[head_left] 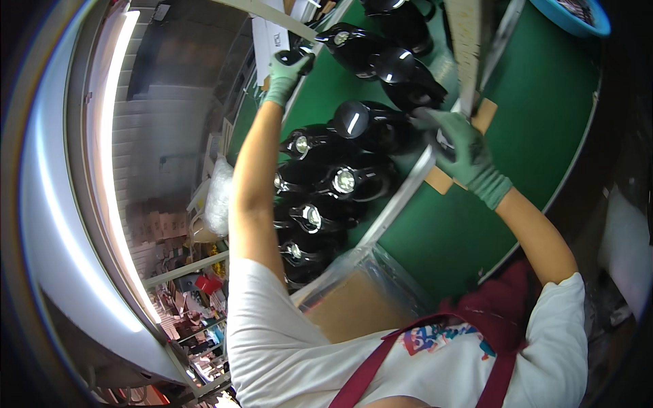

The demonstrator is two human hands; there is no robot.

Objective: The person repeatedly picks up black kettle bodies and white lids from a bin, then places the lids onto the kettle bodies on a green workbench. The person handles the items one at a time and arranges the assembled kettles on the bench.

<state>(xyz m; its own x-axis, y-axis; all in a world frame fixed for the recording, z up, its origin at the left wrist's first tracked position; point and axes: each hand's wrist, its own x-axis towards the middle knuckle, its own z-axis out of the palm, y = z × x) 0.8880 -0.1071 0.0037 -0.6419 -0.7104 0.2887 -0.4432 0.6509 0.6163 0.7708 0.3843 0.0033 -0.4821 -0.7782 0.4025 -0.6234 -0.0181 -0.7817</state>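
Glossy black kettle-like vessels stand close together on a green work surface (pixel 449 248); one nearby vessel (pixel 381 126) has a shiny round top. My left hand (pixel 284 73), in a green glove with dark fingertips, reaches to the far left edge. Its fingers are closed round a small glossy black part (pixel 299 60), whose kind I cannot make out. My right hand (pixel 466 146), gloved alike, is bent beside the right end of the vessels, over a metal rail. Motion blurs its fingers, which curl about something dark with a bright glint.
A metal rail (pixel 401 207) divides the green surface, with brown cardboard pieces (pixel 439 180) by it. A cardboard box with clear plastic (pixel 360 306) stands close to my body. A wooden-coloured upright (pixel 466 47) rises beyond my right hand. A blue basin (pixel 592 27) sits far right.
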